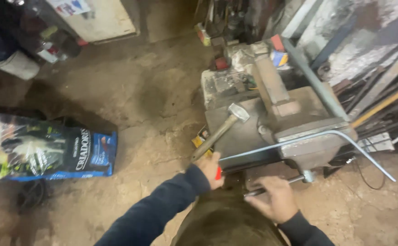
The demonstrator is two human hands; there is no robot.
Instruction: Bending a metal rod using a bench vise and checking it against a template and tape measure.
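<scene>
Dirt-floored workshop, seen from above: a person in dark sleeves stands at a heavy bench vise (315,136) bolted to a worn steel bench (235,132).

Left hand (210,169) is closed around the near end of a grey metal rod (294,140), with something red showing at the palm; it appears to steady the long free end so the rod sits level. Right hand (274,199) is wrapped around the vise handle (278,184), the sliding bar that hangs below the vise front, a grip suited to turning the screw.

From the left hand the rod runs right into the vise, passes through or against its front, then bends down and away, its far end hanging over the floor (140,105). Whether the vise clamps it tight cannot be told.

A hammer (221,131) lies on the bench just beyond the left hand, head away and wooden handle pointing back toward the person, within easy reach. Behind the vise sit blocks and scrap. Long bars (381,98) lean against the wall at right. Well apart on the left, a printed feed bag (48,148) lies flat on the floor.
</scene>
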